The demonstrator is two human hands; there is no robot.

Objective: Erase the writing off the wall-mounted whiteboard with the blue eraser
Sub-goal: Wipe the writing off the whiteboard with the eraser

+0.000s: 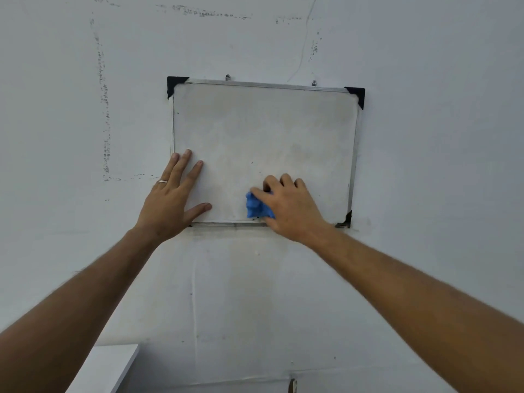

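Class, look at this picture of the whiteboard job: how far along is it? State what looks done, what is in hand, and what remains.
Done: the whiteboard shows no readable writing, only grey smudging. In hand: the right hand presses the blue eraser near the bottom edge, while the left hand lies flat on the lower left corner. Left: faint haze and a few dark specks may need another pass.

Both forearms are bare, and the left hand (pixel 170 198) wears a pale ring (pixel 163 181).

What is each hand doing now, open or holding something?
Left hand: open, flat on the whiteboard.
Right hand: holding the blue eraser.
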